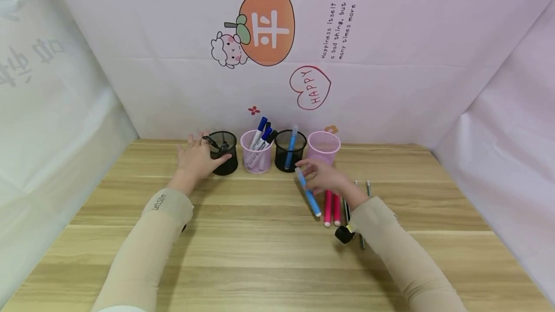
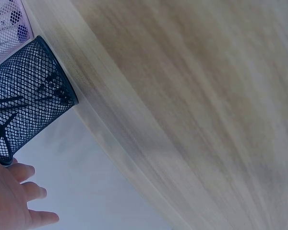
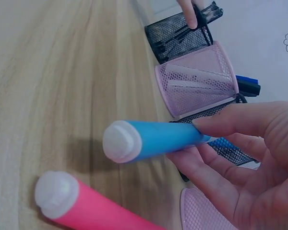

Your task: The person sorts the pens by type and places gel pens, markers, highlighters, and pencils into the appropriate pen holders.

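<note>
My right hand [image 1: 324, 177] pinches a blue marker [image 3: 158, 138] between thumb and fingers, its white end tilted down toward the table. Close behind is a black mesh cup [image 1: 282, 162] with another blue marker [image 1: 291, 148] standing in it. At the far left, my left hand [image 1: 196, 159] rests against another black mesh cup [image 1: 225, 165], the thumb across its side near the rim. Its other fingers [image 2: 36, 191] are spread and fairly straight beyond the cup. Slim black items [image 2: 9, 110] show through that cup's mesh.
Between the black cups stands a pink mesh cup [image 1: 257, 167] of blue- and black-capped markers. Another pink mesh cup [image 1: 324, 143] stands at the right end of the row. Two pink markers [image 1: 328, 208] and several dark pencils [image 1: 362, 240] lie near my right forearm. A printed cloth [image 1: 182, 95] hangs behind.
</note>
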The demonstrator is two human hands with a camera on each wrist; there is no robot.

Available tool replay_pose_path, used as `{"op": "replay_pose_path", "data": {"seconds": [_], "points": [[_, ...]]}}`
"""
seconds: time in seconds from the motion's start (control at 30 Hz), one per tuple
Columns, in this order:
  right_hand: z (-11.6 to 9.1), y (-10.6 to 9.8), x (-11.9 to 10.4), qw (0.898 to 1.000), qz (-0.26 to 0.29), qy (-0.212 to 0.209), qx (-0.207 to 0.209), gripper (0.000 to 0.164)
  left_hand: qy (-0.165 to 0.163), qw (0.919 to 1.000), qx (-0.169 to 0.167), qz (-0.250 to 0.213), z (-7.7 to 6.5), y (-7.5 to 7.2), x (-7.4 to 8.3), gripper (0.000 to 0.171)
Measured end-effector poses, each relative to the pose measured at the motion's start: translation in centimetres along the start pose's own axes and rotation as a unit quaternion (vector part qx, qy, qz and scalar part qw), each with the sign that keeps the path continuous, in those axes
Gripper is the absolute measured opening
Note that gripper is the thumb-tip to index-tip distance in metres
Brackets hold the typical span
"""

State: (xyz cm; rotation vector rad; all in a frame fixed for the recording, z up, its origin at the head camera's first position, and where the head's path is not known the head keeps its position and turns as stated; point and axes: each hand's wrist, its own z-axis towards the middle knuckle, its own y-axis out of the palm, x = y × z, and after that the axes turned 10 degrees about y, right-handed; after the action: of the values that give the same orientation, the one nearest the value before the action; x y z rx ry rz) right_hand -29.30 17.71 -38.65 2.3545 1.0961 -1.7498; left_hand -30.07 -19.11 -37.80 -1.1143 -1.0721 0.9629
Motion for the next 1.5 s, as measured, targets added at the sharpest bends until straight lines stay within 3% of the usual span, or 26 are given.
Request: {"op": "replay_pose_path", "data": {"seconds": [0.37, 0.57, 0.7, 0.93, 1.3, 1.5], "points": [[-0.7, -0.4, -1.1, 1.000, -0.009, -0.017, 0.006, 0.070, 0.003, 1.0000, 0.002, 0.001, 0.0, 0.0, 0.0, 0.105], [-1.0, -1.0, -2.1, 0.998, -0.023, -0.057, 0.009, 0.071, 0.003, 1.0000, 0.000, -0.005, 0.0, 0.0, 0.0, 0.103], [-1.1, -1.6, -2.8, 0.998, 0.002, -0.054, 0.012, 0.069, 0.003, 1.0000, -0.004, -0.003, 0.0, 0.0, 0.0, 0.104], [-1.5, -1.8, -4.1, 0.996, 0.052, -0.056, 0.051, 0.068, 0.003, 1.0000, -0.008, 0.002, 0.0, 0.0, 0.0, 0.105], [-1.6, -1.1, -5.6, 0.985, 0.091, -0.087, 0.120, 0.071, 0.005, 1.0000, -0.001, -0.002, -0.1, 0.1, -0.1, 0.104], [-1.3, -1.6, -6.2, 0.981, 0.103, -0.097, 0.136, 0.070, 0.007, 1.0000, 0.002, 0.000, 0.0, 0.2, -0.1, 0.104]]}}
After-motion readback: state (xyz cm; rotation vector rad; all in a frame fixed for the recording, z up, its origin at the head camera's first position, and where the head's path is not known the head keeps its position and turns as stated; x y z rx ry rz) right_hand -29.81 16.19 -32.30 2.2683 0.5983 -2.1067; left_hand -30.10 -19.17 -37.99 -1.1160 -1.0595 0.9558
